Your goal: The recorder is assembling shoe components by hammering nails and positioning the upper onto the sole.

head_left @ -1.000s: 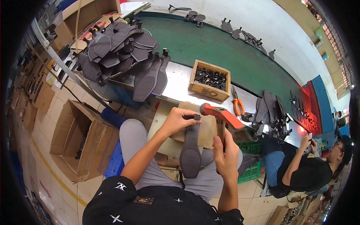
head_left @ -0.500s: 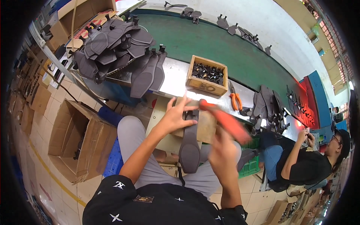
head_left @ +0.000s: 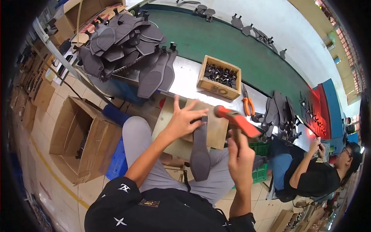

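A dark grey shoe sole (head_left: 200, 154) lies lengthwise in front of me, its broad forefoot end over my lap and its narrow heel end on a wooden board (head_left: 217, 133). My left hand (head_left: 183, 123) pinches that heel end, at a small black heel piece, between thumb and forefinger; the other fingers are spread. My right hand (head_left: 240, 156) is wrapped round the handle of a hammer with a red head (head_left: 241, 121). The hammer's dark round face is just right of the sole's heel end; whether it touches anything I cannot tell.
Similar soles are piled (head_left: 119, 42) at the back left. A wooden box (head_left: 220, 91) of small black parts and orange-handled pliers (head_left: 248, 102) lie on the metal edge of a green conveyor belt (head_left: 193, 34). Left stands a cardboard box (head_left: 91, 147); right sits a co-worker (head_left: 313, 170).
The right hand and hammer, blurred before, now show more sharply. My left thumb and forefinger have closed in at the heel end, and the sole has turned slightly. The whole view has shifted a little.
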Demonstrator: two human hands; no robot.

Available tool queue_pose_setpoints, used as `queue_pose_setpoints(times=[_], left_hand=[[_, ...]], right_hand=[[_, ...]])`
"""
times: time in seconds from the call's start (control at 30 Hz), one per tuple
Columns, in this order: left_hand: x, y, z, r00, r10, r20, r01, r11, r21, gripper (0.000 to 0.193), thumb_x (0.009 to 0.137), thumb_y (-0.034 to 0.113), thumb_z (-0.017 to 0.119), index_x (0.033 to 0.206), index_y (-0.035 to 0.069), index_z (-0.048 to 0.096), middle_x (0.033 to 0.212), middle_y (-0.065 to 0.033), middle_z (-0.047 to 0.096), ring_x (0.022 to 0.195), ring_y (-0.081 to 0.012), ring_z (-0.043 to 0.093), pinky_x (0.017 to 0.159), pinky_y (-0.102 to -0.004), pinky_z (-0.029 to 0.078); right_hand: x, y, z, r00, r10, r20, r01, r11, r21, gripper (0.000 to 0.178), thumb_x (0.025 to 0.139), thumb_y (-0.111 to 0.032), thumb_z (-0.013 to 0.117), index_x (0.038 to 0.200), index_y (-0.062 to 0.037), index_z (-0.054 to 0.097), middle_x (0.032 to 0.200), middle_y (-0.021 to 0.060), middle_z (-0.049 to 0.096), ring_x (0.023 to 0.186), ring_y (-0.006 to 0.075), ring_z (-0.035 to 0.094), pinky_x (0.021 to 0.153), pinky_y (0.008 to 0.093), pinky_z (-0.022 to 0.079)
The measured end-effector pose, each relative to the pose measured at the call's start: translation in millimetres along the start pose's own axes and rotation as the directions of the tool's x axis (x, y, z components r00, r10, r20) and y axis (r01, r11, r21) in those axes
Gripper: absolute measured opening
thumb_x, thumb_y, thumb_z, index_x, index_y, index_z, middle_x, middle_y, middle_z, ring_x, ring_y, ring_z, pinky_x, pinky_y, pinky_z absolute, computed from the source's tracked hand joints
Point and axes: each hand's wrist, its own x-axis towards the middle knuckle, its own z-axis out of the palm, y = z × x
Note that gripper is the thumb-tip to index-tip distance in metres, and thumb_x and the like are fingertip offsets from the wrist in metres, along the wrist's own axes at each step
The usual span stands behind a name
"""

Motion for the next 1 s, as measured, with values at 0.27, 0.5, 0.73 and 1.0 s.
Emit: queue_pose_setpoints(times=[0.27,0.5,0.73,1.0], left_hand=[[-43,111,-70,0.953,-0.015,0.303,0.244,0.632,-0.735,0.031,0.094,0.023,0.068,0.077,-0.003,0.064,0.059,-0.0093,0.049,0.055,-0.0151,0.040,0.052,-0.0317,0.034],[-56,137,-90,0.859,-0.077,0.506,0.491,0.405,-0.771,0.032,0.094,0.027,0.067,0.084,-0.004,0.066,0.061,-0.0076,0.052,0.060,-0.0067,0.043,0.055,-0.0293,0.036],[-60,139,-83,0.792,0.126,0.598,0.551,0.276,-0.788,0.033,0.094,0.030,0.067,0.098,-0.002,0.073,0.072,-0.0046,0.063,0.069,-0.0065,0.052,0.062,-0.0273,0.041],[-58,148,-81,0.656,0.435,0.617,0.627,0.141,-0.766,0.032,0.095,0.031,0.065,0.094,0.000,0.075,0.079,-0.0052,0.071,0.073,-0.0089,0.060,0.069,-0.0268,0.046]], right_hand=[[26,59,38,0.963,-0.174,0.205,0.244,0.886,-0.395,0.052,0.088,-0.007,0.065,0.138,-0.0039,0.049,0.116,0.0169,0.061,0.090,0.0359,0.065,0.076,0.0420,0.052],[17,16,-3,0.817,-0.454,0.355,0.356,0.882,0.308,0.041,0.092,-0.026,0.067,0.123,0.0003,0.063,0.126,0.0207,0.060,0.105,0.0347,0.062,0.091,0.0426,0.049],[-5,12,-7,0.780,-0.518,0.351,0.154,0.703,0.694,0.038,0.086,-0.030,0.074,0.103,0.0040,0.068,0.104,0.0160,0.067,0.095,0.0307,0.064,0.085,0.0383,0.050],[14,-5,-14,0.384,-0.863,0.328,0.359,0.467,0.808,0.043,0.086,-0.035,0.075,0.079,0.0058,0.064,0.071,0.0143,0.061,0.055,0.0268,0.054,0.047,0.0341,0.044]])
